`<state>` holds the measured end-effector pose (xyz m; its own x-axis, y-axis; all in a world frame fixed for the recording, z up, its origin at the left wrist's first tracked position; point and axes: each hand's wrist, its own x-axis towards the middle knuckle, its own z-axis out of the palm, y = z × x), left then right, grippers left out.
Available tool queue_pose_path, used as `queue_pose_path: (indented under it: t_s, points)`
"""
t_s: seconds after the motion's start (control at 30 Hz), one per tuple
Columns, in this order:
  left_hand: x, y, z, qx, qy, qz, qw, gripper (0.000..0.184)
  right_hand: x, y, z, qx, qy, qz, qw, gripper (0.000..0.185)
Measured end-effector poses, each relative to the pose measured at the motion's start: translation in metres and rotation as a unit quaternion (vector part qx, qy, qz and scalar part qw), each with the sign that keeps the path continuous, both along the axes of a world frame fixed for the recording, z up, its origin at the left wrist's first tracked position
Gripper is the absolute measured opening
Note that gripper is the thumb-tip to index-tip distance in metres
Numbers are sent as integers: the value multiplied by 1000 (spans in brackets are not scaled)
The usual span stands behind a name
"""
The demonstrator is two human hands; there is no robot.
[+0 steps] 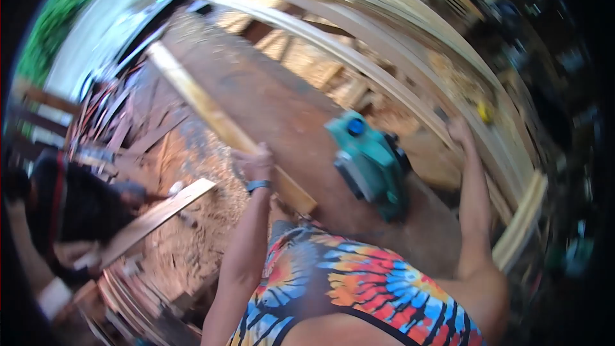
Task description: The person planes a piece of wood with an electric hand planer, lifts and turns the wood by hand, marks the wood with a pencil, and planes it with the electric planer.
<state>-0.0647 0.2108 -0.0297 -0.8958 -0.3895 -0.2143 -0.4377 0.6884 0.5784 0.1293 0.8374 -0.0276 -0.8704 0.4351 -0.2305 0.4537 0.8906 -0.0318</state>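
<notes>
My left hand (256,165) is closed round a long, narrow wooden strip (198,102), near its close end. The strip lies slanted along the left edge of a brown workbench (269,83). On the bench, between my two arms, rests a green electric hand planer (368,160) with a blue knob, apart from both hands. My right hand (459,131) is stretched out to the right, at long pale boards (359,57). Its fingers look closed beside a small dark thing (441,114), which is too blurred to name.
To the left, another person (77,198) in dark clothes bends over a wooden plank (160,218). Wood shavings (192,243) and scrap pieces cover the ground there. A small yellow object (485,112) sits among the boards to the right. Short boards (522,221) stand beyond my right elbow.
</notes>
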Motion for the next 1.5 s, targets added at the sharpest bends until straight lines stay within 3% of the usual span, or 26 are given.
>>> queue_pose_path:
  t_s: [0.03,0.07,0.1,0.2,0.37,0.43,0.57,0.73,0.8,0.93,0.97,1.1,1.3,1.4,1.5]
  points:
    - [1,1,5,-26,12,-12,1000,100,-3,-56,37,-56,120,-21,991,29]
    - [2,2,14,-40,8,-21,999,100,-16,-123,83,-107,133,-90,981,29]
    - [4,4,15,-21,15,-6,1000,101,-19,-145,85,-131,176,-25,975,28]
    - [5,6,14,27,24,18,999,107,-25,-267,147,-263,232,-51,935,39]
    - [4,3,16,64,9,13,998,106,-14,-358,150,-269,291,-13,918,54]
    - [4,4,4,43,40,11,998,105,-15,-373,125,-201,355,17,913,58]
    - [6,-4,-13,35,86,-19,996,104,-21,-387,128,-178,358,-47,915,64]
    - [9,-23,-21,71,118,-92,986,104,-21,-389,123,-96,350,-76,929,58]
    - [11,-29,-24,79,98,-122,985,106,-21,-390,121,-79,346,-82,931,59]
    - [19,-54,22,116,2,-203,972,109,-19,-392,119,-73,357,-86,927,59]
    - [21,-53,-13,92,63,-202,973,109,-19,-390,116,-59,354,-91,929,57]
    - [34,-63,-12,-20,38,-323,945,104,-22,-399,126,-63,311,-137,938,57]
    - [22,-79,8,41,-104,-418,902,106,-23,-401,120,-29,339,-146,929,54]
    - [22,-82,3,21,-54,-441,896,111,-23,-399,118,-21,345,-149,927,54]
    - [19,-83,1,32,-79,-457,886,112,-22,-397,113,-16,350,-157,924,53]
